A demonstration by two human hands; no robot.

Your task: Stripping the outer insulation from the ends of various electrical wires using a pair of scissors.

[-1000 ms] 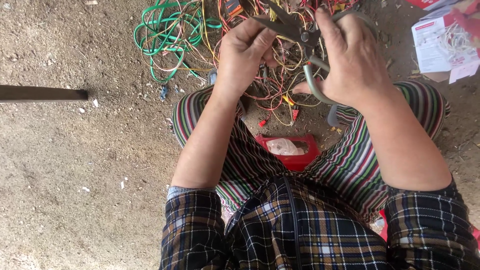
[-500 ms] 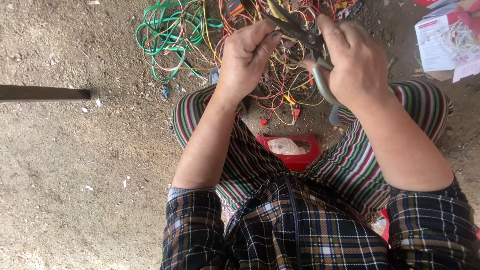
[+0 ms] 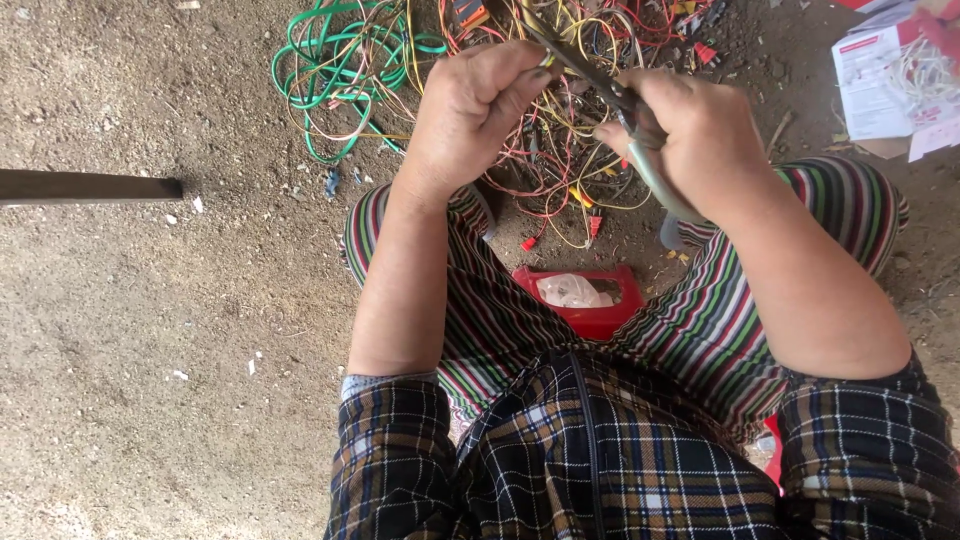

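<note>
Left hand [image 3: 465, 115] pinches yellow wire [image 3: 548, 60]; right hand [image 3: 690, 135] grips closed scissors [image 3: 600, 85].

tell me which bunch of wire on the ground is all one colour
The green wire coil, lying up left of the left hand. The wire tangle beneath both hands mixes red, yellow and white strands, while this bunch is green throughout.

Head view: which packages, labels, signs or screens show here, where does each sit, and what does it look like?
Printed paper packaging: top right corner on the dirt floor, flat white sheets with red bands, a tangle of pale wire on top.
Red tray: on the ground between the person's knees, small, rectangular, holding a crumpled clear plastic bag.
Orange and dark item: top edge among the wires, too cropped to identify.
No signs or screens.
</note>
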